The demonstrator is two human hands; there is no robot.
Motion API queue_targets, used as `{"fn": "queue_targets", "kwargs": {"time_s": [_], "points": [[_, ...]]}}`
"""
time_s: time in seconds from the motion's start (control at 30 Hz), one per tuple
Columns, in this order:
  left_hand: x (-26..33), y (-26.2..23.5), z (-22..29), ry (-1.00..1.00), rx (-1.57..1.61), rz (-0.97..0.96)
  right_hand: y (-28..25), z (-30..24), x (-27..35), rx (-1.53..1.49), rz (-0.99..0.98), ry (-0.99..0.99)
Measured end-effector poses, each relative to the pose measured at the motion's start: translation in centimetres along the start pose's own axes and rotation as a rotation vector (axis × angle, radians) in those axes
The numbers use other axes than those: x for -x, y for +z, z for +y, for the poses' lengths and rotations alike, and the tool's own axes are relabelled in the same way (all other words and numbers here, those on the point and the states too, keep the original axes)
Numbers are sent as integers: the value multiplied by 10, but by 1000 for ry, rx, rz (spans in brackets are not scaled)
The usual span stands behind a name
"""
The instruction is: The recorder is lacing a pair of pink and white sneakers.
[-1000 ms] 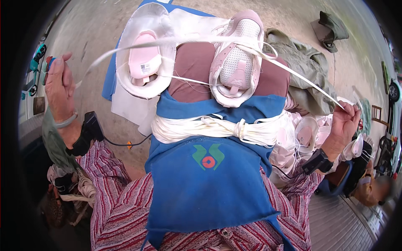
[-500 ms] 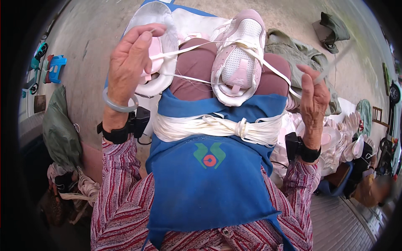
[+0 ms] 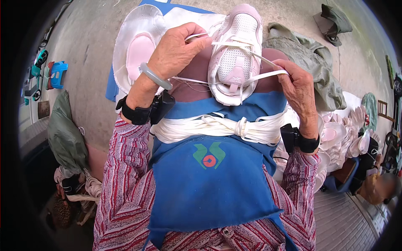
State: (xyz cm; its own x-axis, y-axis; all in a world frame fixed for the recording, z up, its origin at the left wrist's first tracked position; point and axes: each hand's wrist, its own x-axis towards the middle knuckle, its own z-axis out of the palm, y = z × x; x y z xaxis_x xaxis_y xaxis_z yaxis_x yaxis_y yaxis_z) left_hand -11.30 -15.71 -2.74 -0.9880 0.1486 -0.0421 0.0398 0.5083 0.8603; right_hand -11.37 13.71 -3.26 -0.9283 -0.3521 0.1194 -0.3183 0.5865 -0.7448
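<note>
— Where's the shoe [image 3: 235, 54]?
— On the lap, pale pink mesh, sole pressed against the blue apron [image 3: 211, 184].
— And the hands?
— Left hand [image 3: 176, 52] has its grip pinched on a flat white lace [image 3: 234, 45]; right hand [image 3: 298, 85] is closed on the lace's other end.
— Anything nearby?
— A bundle of white laces [image 3: 213, 127] across the apron, soft and looped.

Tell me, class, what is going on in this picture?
A seated person is threading a white lace through a pale pink shoe upper resting on their knees. The left hand pinches one lace end above the shoe, the right hand pulls the other end sideways. A bundle of white laces lies across the blue apron.
</note>
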Motion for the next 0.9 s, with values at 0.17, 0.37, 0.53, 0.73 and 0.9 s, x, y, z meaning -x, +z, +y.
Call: {"fn": "queue_targets", "kwargs": {"time_s": [0.17, 0.37, 0.53, 0.73, 0.9], "points": [[28, -16, 18, 201, -98, 8, -15, 11, 1, 14, -51, 175], [30, -19, -19, 164, -390, -17, -19, 21, 6, 437, 49, -111], [13, -10, -9, 196, -137, 188, -31, 15, 6, 265, 135, -59], [-5, 27, 12, 278, -161, 112, 13, -22, -19, 155, 156, -155], [-2, 26, 23, 157, -178, -19, 24, -15, -19, 127, 18, -113]]}}
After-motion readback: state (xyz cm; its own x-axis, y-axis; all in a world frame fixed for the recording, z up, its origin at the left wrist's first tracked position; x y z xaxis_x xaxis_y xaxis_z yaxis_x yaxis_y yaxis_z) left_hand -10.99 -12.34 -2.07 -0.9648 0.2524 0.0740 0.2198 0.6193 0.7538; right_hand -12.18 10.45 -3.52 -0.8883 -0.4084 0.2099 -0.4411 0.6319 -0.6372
